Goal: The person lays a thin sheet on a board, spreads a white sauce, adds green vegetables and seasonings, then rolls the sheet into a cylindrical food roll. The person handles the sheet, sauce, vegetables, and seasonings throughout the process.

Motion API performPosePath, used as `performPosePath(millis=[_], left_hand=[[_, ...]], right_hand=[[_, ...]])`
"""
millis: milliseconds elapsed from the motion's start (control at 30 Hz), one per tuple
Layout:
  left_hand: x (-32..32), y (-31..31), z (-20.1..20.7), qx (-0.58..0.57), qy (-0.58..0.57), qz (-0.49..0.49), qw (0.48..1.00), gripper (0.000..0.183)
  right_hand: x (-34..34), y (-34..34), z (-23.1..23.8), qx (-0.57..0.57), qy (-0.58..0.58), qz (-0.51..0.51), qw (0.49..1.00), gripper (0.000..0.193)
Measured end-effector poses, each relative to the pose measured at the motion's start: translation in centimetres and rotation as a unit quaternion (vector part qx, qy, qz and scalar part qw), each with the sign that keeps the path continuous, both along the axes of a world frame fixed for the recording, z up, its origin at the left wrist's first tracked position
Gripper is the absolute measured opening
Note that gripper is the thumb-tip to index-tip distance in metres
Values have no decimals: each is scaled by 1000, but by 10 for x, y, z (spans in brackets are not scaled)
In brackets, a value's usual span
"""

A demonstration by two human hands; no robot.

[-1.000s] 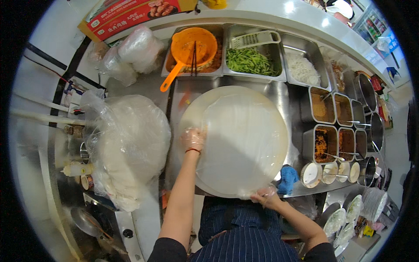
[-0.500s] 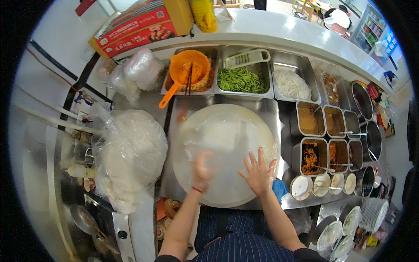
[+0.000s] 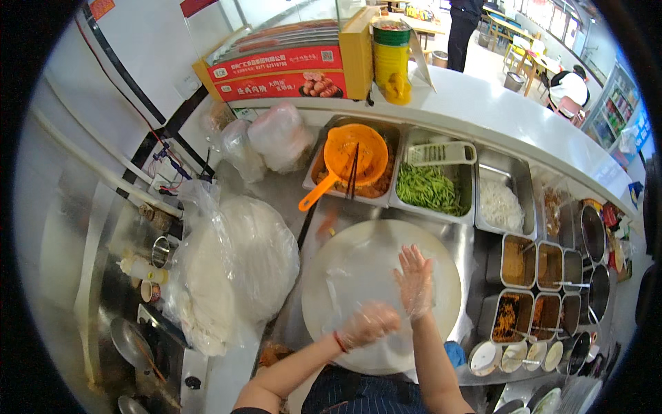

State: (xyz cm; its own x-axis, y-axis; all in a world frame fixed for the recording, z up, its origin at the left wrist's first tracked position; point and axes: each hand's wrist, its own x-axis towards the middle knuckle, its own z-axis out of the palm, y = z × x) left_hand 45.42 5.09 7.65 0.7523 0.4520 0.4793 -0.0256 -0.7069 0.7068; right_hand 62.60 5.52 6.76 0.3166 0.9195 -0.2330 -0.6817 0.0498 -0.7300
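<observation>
At the lower centre of the frame, we see the white disc [image 3: 355,276] lying flat on the steel desk [image 3: 448,231], with both our hands over it. The left hand [image 3: 372,323] is curled, and we cannot tell whether it grips anything; the right hand [image 3: 416,279], just beside it, has its fingers spread, pointing up the frame. Both wear clear gloves [image 3: 419,300]. Left of centre we find a bagged bundle [image 3: 252,259]; at upper centre, an orange sieve [image 3: 345,148] with chopsticks [image 3: 354,169], then greens [image 3: 427,190] beside a grater [image 3: 441,154]. At lower right, a blue cloth [image 3: 455,354] lies near the disc.
</observation>
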Motion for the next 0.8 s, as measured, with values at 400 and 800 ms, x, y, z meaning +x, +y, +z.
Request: performPosePath(millis=[400,800], left_hand=[[-27,342,2,-38,375,346,859,48],[-116,220,66,-462,-28,280,841,26]], right_hand=[[59,110,-29,-60,-190,-46,979,46],[22,352,-45,-63,-877,96,467,60]])
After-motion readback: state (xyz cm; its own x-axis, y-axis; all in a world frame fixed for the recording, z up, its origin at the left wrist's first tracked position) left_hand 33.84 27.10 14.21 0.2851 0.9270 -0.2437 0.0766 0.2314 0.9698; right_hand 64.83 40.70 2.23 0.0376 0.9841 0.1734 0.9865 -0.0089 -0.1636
